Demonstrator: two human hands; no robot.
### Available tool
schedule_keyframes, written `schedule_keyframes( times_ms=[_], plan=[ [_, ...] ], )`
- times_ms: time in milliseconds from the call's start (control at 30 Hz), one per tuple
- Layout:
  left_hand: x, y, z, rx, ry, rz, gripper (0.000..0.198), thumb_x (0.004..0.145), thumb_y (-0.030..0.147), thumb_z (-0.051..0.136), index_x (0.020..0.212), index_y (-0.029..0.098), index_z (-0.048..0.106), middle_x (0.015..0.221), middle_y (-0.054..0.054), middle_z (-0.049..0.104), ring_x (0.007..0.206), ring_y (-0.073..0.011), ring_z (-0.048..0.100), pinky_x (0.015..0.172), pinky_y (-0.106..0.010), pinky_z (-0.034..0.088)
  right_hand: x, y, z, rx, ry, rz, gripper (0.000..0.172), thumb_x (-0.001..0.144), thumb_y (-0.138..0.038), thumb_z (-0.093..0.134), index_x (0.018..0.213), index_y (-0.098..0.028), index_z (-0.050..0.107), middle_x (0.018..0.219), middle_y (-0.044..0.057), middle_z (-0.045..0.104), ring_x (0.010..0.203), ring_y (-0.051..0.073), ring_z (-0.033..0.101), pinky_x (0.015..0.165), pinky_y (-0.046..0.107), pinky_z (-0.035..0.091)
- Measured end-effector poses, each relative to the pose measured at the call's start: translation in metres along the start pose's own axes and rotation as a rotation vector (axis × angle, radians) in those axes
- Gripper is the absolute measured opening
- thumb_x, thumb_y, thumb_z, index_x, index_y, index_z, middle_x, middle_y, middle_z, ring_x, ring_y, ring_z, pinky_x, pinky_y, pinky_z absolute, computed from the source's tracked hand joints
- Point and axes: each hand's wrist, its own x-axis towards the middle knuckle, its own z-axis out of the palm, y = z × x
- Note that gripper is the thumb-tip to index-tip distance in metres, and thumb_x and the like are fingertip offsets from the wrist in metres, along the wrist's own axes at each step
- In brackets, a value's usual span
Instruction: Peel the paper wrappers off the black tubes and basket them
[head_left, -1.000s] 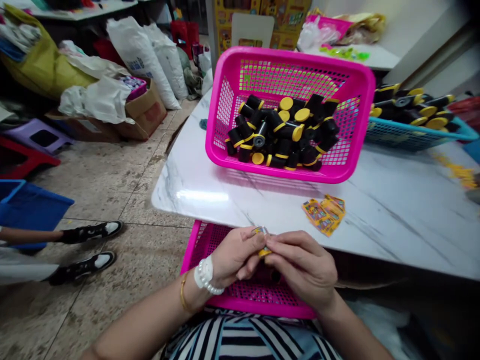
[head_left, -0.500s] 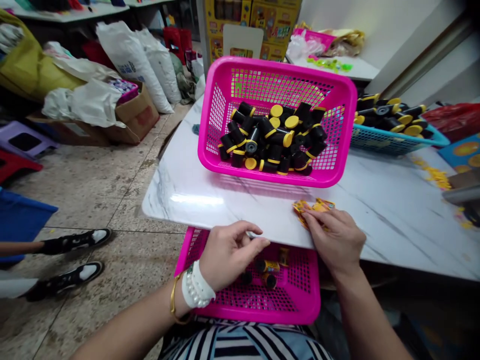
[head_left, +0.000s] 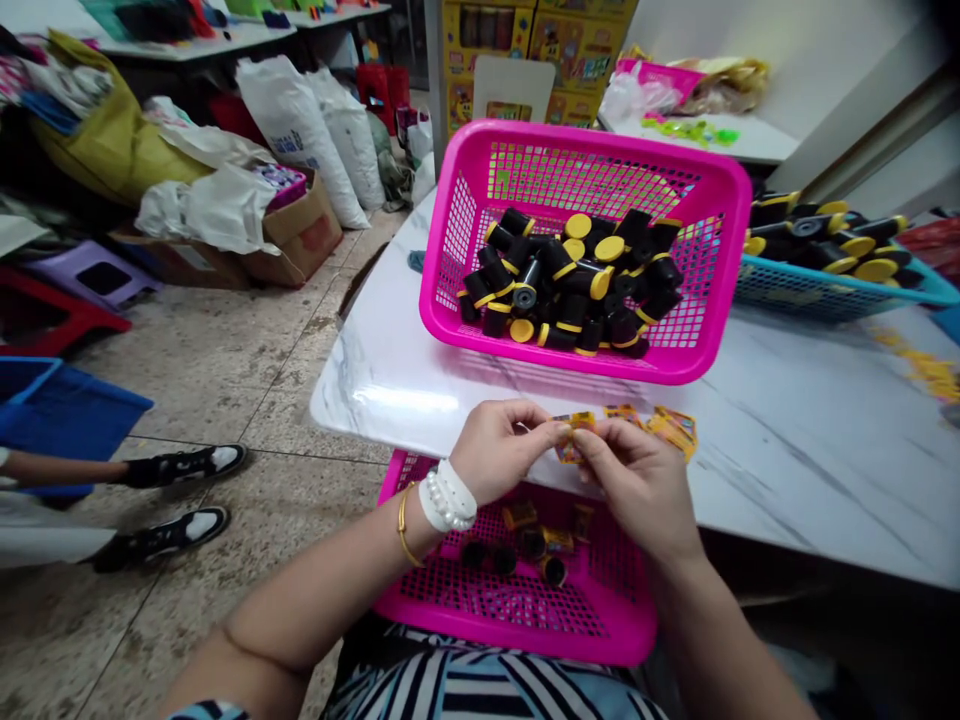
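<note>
Over the table's near edge, my left hand (head_left: 501, 450) and my right hand (head_left: 637, 480) both pinch one small yellow printed label sleeve (head_left: 568, 447). Beside the right fingers, more of these yellow sleeves (head_left: 675, 430) lie on the marble-patterned table (head_left: 390, 400). Behind them stands a pink basket (head_left: 577, 365) holding many black cylinders with yellow caps (head_left: 577, 280). Below the table edge, close to my lap, a second pink basket (head_left: 615, 640) contains several black cylinders wrapped in yellow sleeves (head_left: 553, 572).
A blue basket (head_left: 817, 285) of black cylinders stands at the right, near scattered yellow pieces (head_left: 926, 365). White sacks (head_left: 292, 130) and a cardboard box (head_left: 304, 230) sit on the floor at left. Another person's shoes (head_left: 184, 465) are beside a blue bin (head_left: 75, 410).
My left hand has moved up and right to meet my right hand at a single sleeve. More wrapped cylinders show in the lower basket. The view has shifted left.
</note>
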Motion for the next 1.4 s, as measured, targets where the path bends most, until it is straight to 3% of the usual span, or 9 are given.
schedule_keyframes(
  times_ms=[133, 300, 533, 733, 1000, 1100, 1167, 1267, 1400],
  plan=[
    [-0.019, 0.0, 0.008, -0.062, 0.218, 0.114, 0.023, 0.087, 0.036, 0.068, 0.078, 0.016, 0.067, 0.061, 0.003, 0.056, 0.048, -0.0075, 0.042, 0.047, -0.022, 0.034, -0.005, -0.002, 0.014, -0.01, 0.195, -0.04, 0.037, 0.091, -0.045, 0.068, 0.066, -0.018, 0.065, 0.049, -0.004, 0.054, 0.043, 0.009, 0.046, 0.042, 0.02, 0.037],
    [-0.035, -0.005, 0.014, 0.04, 0.335, 0.255, 0.021, 0.089, 0.033, 0.069, 0.081, 0.015, 0.076, 0.072, -0.004, 0.068, 0.062, -0.0127, 0.055, 0.061, -0.027, 0.046, -0.014, -0.001, 0.021, -0.008, 0.226, -0.078, 0.033, 0.094, -0.042, 0.066, 0.073, -0.018, 0.069, 0.053, -0.003, 0.059, 0.044, 0.01, 0.051, 0.045, 0.022, 0.041],
    [-0.039, -0.003, 0.012, 0.071, 0.357, 0.257, 0.014, 0.086, 0.028, 0.073, 0.091, 0.018, 0.08, 0.074, -0.003, 0.065, 0.06, -0.0125, 0.054, 0.057, -0.026, 0.044, -0.016, -0.006, 0.024, -0.111, 0.207, -0.207, 0.034, 0.097, -0.034, 0.063, 0.066, -0.019, 0.064, 0.057, -0.003, 0.056, 0.051, 0.012, 0.052, 0.051, 0.025, 0.042],
    [-0.034, -0.004, 0.007, 0.073, 0.355, 0.221, 0.019, 0.075, 0.026, 0.082, 0.066, 0.016, 0.068, 0.068, 0.001, 0.056, 0.057, -0.0094, 0.048, 0.054, -0.023, 0.04, -0.013, -0.004, 0.028, -0.172, 0.154, -0.385, 0.017, 0.095, -0.021, 0.063, 0.079, -0.021, 0.065, 0.07, -0.001, 0.059, 0.064, 0.014, 0.055, 0.06, 0.028, 0.044],
    [-0.03, -0.003, -0.001, -0.08, 0.36, 0.071, 0.013, 0.076, 0.027, 0.079, 0.072, 0.015, 0.075, 0.064, -0.001, 0.063, 0.053, -0.01, 0.05, 0.053, -0.023, 0.041, -0.006, -0.009, 0.032, -0.186, 0.035, -0.445, 0.019, 0.096, -0.018, 0.061, 0.079, -0.02, 0.066, 0.071, 0.0, 0.062, 0.064, 0.013, 0.058, 0.059, 0.026, 0.047],
    [-0.027, -0.005, -0.007, -0.207, 0.284, -0.047, 0.02, 0.079, 0.034, 0.076, 0.079, 0.014, 0.074, 0.046, 0.004, 0.054, 0.04, -0.0088, 0.045, 0.042, -0.021, 0.034, 0.018, -0.019, 0.016, -0.295, 0.027, -0.509, 0.015, 0.097, -0.025, 0.061, 0.088, -0.021, 0.073, 0.075, 0.001, 0.069, 0.064, 0.015, 0.062, 0.059, 0.027, 0.049],
    [-0.023, -0.005, -0.011, -0.322, 0.241, -0.074, 0.023, 0.079, 0.036, 0.077, 0.079, 0.014, 0.071, 0.044, 0.005, 0.053, 0.035, -0.0069, 0.042, 0.038, -0.019, 0.029, 0.048, -0.027, 0.002, -0.445, 0.166, -0.544, 0.017, 0.095, -0.034, 0.065, 0.101, -0.022, 0.074, 0.082, 0.004, 0.072, 0.066, 0.017, 0.063, 0.062, 0.029, 0.049],
    [-0.015, -0.002, -0.016, -0.503, 0.199, -0.127, 0.028, 0.073, 0.035, 0.083, 0.085, 0.012, 0.072, 0.053, 0.002, 0.061, 0.034, -0.003, 0.039, 0.036, -0.016, 0.023, 0.105, -0.035, -0.01, -0.73, 0.37, -0.496, 0.046, 0.085, -0.045, 0.074, 0.122, -0.018, 0.068, 0.096, 0.009, 0.074, 0.072, 0.022, 0.066, 0.069, 0.036, 0.051],
    [-0.006, 0.007, -0.024, -0.626, 0.129, -0.211, 0.029, 0.071, 0.032, 0.085, 0.084, 0.009, 0.075, 0.061, -0.002, 0.066, 0.037, 0.0, 0.037, 0.036, -0.015, 0.016, 0.15, -0.039, -0.009, -0.947, 0.266, -0.382, 0.04, 0.083, -0.04, 0.073, 0.116, -0.018, 0.069, 0.094, 0.011, 0.076, 0.078, 0.027, 0.07, 0.067, 0.037, 0.05]
  ],
)
